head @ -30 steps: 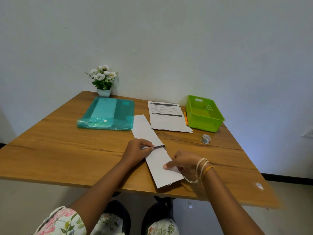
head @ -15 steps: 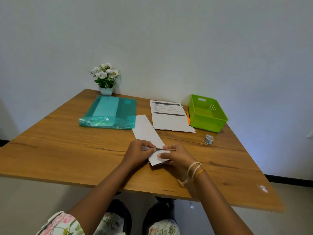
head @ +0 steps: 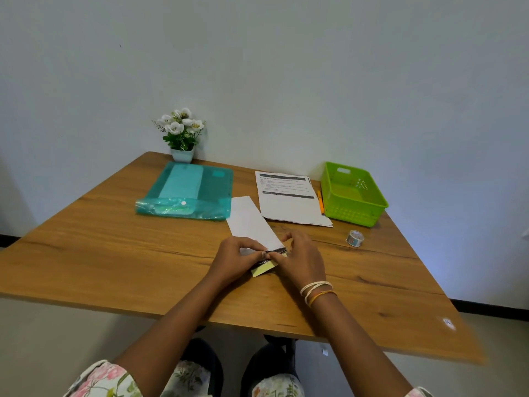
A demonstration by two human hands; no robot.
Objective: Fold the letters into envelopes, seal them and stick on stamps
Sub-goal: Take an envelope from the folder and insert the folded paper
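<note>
Folding: first letter (head: 264, 260) only; nothing sealed or stamped yet, by the look of it.
Envelope (head: 252, 222): long white piece, far end just beside the green basket's (head: 353, 196) near-left side; could be the letter's own far half, hard to tell.
Left hand (head: 236, 257): fingers pinching the folded edge, palm down.
Right hand (head: 302, 257): fingertips clamped on the same edge, touching the left.
Remaining: printed sheet (head: 289, 199) left of basket, untouched; tape roll (head: 355, 238) nearer than basket, unused.
</note>
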